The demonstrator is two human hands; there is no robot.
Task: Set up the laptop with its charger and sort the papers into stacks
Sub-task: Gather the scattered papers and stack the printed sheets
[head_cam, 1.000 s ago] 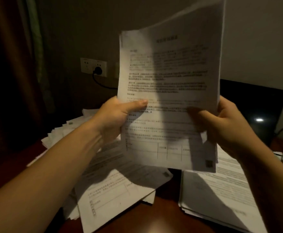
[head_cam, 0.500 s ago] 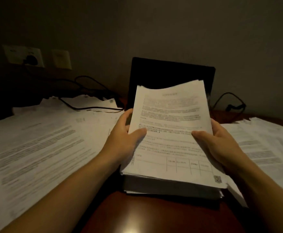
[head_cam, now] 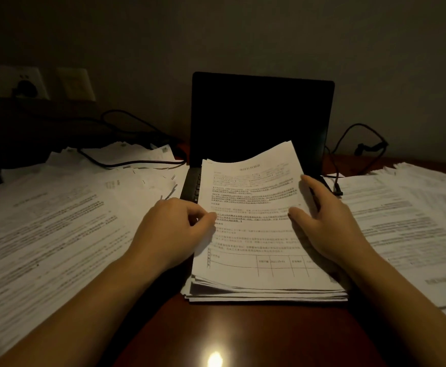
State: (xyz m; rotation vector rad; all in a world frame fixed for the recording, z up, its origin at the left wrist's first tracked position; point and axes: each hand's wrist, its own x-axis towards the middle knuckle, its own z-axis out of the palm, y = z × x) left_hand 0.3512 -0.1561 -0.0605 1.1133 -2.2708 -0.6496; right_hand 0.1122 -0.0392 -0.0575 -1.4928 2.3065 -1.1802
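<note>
Squaring the stack of papers (head_cam: 253, 234) seems the aim: it lies across the laptop (head_cam: 261, 115) keyboard and the counter (head_cam: 243, 335). The right hand (head_cam: 330, 226) presses it with fingers spread; the left hand (head_cam: 174, 231) curls its fingers at the edge, whether pinching I cannot tell.

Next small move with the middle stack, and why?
Probably slide the centre stack toward the near desk edge: its far end lies on the open laptop keyboard and curls up. The left hand pinches its left edge, the right hand lies flat on its right edge, so both can drag it.
</note>
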